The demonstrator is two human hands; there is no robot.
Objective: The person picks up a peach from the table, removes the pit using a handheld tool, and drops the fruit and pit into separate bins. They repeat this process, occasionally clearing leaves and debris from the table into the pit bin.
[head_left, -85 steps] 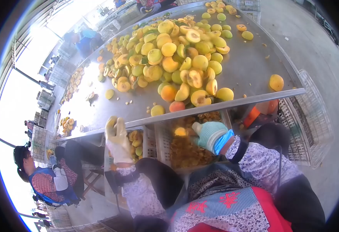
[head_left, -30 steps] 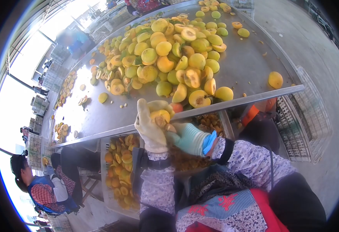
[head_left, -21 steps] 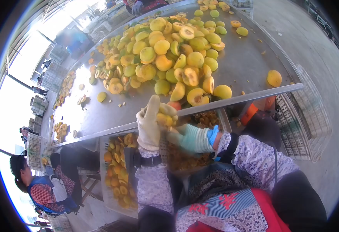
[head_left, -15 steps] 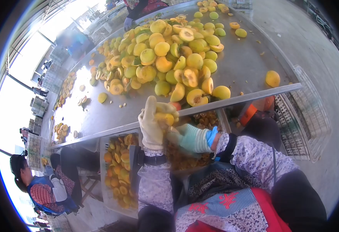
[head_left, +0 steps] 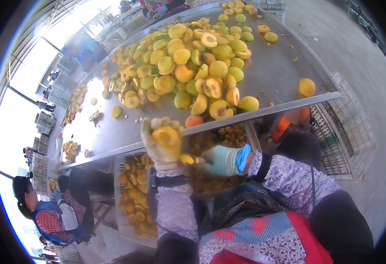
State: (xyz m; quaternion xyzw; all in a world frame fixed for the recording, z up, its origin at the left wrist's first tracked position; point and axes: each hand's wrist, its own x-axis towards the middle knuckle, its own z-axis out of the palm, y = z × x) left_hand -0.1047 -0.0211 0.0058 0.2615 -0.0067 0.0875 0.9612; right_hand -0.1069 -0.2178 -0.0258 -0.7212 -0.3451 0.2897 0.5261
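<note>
My left hand (head_left: 163, 147), in a cream glove, is closed around a halved yellow peach (head_left: 166, 136), its cut face up, just in front of the table edge. My right hand (head_left: 221, 159), in a pale green glove with a blue band at the wrist, is closed and partly blurred. A small yellow piece (head_left: 186, 159) shows at its fingertips; whether it is fruit or part of a tool I cannot tell. Beyond my hands, a heap of whole and cut peaches (head_left: 175, 66) lies on the metal table (head_left: 272, 79).
Below my hands is a container of brownish pits or scraps (head_left: 219, 182). Left of it stands a white crate (head_left: 120, 211) of peach halves. Empty-looking plastic crates (head_left: 347, 132) are at the right. One co-worker (head_left: 54, 211) sits at the left; another person (head_left: 162, 6) is across the table.
My left hand has moved left and turned, bringing the peach's cut face into view and apart from my right hand. The far person's hands have come together.
</note>
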